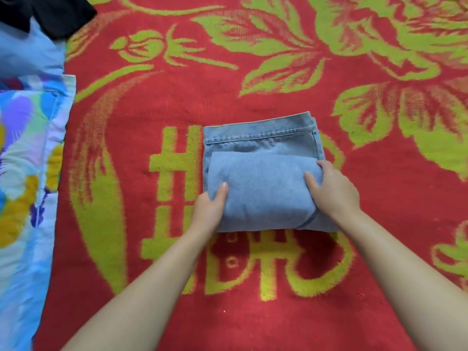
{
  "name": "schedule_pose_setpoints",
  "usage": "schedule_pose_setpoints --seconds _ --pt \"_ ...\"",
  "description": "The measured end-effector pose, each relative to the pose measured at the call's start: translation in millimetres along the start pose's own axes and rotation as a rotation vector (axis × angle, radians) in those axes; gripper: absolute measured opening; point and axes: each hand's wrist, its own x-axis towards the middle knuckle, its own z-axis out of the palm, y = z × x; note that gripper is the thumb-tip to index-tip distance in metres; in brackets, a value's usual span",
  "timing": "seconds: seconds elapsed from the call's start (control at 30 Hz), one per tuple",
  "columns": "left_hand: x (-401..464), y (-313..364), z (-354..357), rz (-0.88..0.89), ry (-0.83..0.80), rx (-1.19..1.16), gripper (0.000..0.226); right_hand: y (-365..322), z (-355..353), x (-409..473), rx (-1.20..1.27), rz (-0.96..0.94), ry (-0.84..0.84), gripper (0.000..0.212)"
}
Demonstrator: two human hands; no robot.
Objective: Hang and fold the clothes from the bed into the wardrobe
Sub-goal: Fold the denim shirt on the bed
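Note:
A pair of light blue jeans (263,158) lies folded into a compact rectangle in the middle of the bed, its hemmed edge at the far side. My left hand (209,209) grips the near-left corner of the top fold, thumb on top and fingers tucked under the denim. My right hand (331,188) grips the right side of the same fold, thumb lying on the fabric and fingers curled over its edge. The wardrobe is out of view.
A red blanket (253,72) with yellow-green flowers and characters covers the bed. Along the left edge lies a blue, multicoloured floral quilt (25,173). A black garment (50,13) and pale blue cloth (27,54) sit at the far left corner.

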Motion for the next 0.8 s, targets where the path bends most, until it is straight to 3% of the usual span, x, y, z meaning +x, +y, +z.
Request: schedule_pose_setpoints --seconds 0.07,0.17,0.27,0.37,0.43,0.5,0.57,0.6,0.63,0.7,0.73,0.8 --pt "-13.3 -12.2 0.7 0.029 0.127 -0.081 0.018 -0.4 2.7 4.1 0.065 -0.146 0.067 0.037" --pt "-33.1 -43.8 1.9 -0.083 0.195 -0.129 0.028 -4.5 13.4 6.0 -0.015 -0.276 0.065 0.033" --pt "-47.3 -62.9 9.1 -0.155 0.173 -0.145 0.018 -1.7 36.9 -1.6 -0.147 -0.272 -0.094 0.038" --pt "-43.8 -53.3 7.0 -0.163 0.154 -0.116 0.01 -3.0 39.7 -2.8 -0.176 -0.23 -0.111 0.04" --pt "-38.7 -42.1 1.5 -0.143 0.183 0.081 0.053 -2.1 33.6 -2.9 -0.311 -0.229 -0.063 0.045" --pt "-35.6 -28.1 -2.8 0.002 0.31 0.461 0.084 -6.5 26.5 -8.1 -0.397 -0.274 0.047 0.055" --pt "-31.6 -14.7 2.8 0.185 0.306 0.583 0.085 -17.4 25.0 -19.5 -0.348 -0.442 0.115 0.064" --pt "-28.1 -9.0 7.7 0.158 0.261 0.535 0.083 -21.9 27.1 -24.7 -0.309 -0.485 0.116 0.067" --pt "-23.3 -5.3 13.8 0.062 0.234 0.422 0.081 -23.9 29.5 -27.6 -0.247 -0.432 0.071 0.07" --pt "-14.2 -6.2 21.8 -0.06 0.232 0.241 0.072 -18.9 33.1 -23.8 -0.103 -0.151 -0.064 0.071" --pt "-13.1 -7.0 23.5 -0.016 0.24 0.261 0.068 -11.1 34.3 -19.7 -0.057 -0.054 -0.08 0.067" --pt "-13.9 -12.5 26.9 0.136 0.25 0.401 0.063 2.6 35.1 -18.1 -0.078 -0.043 0.001 0.055"
